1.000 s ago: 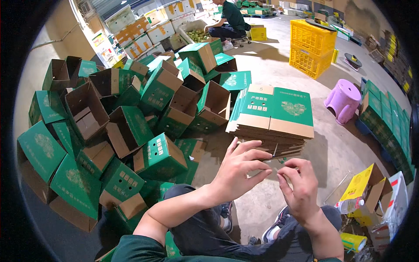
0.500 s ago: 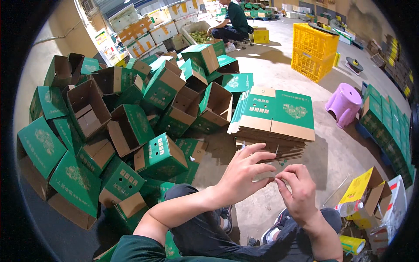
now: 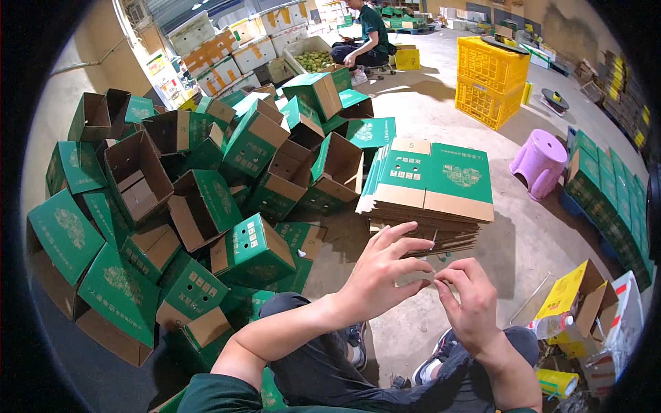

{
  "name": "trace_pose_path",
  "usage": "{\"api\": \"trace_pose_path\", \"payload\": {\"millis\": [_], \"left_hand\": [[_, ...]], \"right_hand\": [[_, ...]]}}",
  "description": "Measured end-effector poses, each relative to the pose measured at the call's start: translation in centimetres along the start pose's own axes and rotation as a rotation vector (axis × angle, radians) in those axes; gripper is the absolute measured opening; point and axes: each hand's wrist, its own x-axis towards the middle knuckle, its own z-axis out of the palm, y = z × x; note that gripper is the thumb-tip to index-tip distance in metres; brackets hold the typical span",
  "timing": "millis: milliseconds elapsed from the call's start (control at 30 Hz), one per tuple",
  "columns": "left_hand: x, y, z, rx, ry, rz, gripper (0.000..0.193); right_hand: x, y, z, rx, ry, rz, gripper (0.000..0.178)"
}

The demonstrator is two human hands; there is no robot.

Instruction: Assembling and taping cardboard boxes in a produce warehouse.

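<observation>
Cardboard, green on brown and folded flat, makes a tall loose stack (image 3: 441, 172) on the grey concrete floor (image 3: 406, 323), just beyond the bare left hand (image 3: 375, 275); the fingers overlap its lower edge from where I watch, so contact = can't tell. L grip: thumb & index apart, w/ a visible gap, other fingers fanned. A thin pale sliver (image 3: 434, 237) shows by one L fingertip, too small to ID. Bare right hand (image 3: 474, 296): thumb & index curled v. close, tips facing the L thumb; can't tell if that grip is pinching sth tiny.

For this close fingertip work I'd keep both wrists quiet, bent fingers doing the fine moves, pressure light. Best spot, imo, is about here, above the gap btwn the dark-trousered knees (image 3: 286, 303), w/ tips facing each other in full view. I'd turn the R hand a bit so its tips aren't hidden, & hold the L fingers off the stack's ragged brown edges, which could snag.

Elbow room: pile of opened green cartons (image 3: 258, 248) is near on the L; an open yellow carton (image 3: 561, 292) w/ a clear plastic bottle (image 3: 551, 325) sits on the R, so no wide swings. Purple plastic stool (image 3: 540, 162) is well apart, far R.
</observation>
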Motion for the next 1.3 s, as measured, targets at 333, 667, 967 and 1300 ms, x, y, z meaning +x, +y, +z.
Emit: {"api": "trace_pose_path", "payload": {"millis": [333,667,967,1300], "left_hand": [[0.1,-0.1,0.0,0.008,-0.044,0.045,0.028],[0.5,-0.1,-0.9,0.084,-0.078,0.134,0.023],[0.7,-0.1,-0.4,0.071,-0.067,0.118,0.024],[0.9,0.3,-0.6,0.051,-0.119,0.172,0.021]], "right_hand": [[-0.2,0.0,0.3,-0.002,-0.007,-0.021,0.016],[-0.3,-0.3,0.2,0.017,0.000,-0.032,0.014],[-0.7,0.2,0.0,0.007,-0.032,-0.051,0.014],[-1.0,0.4,-0.2,-0.042,-0.050,-0.073,0.018]]}}
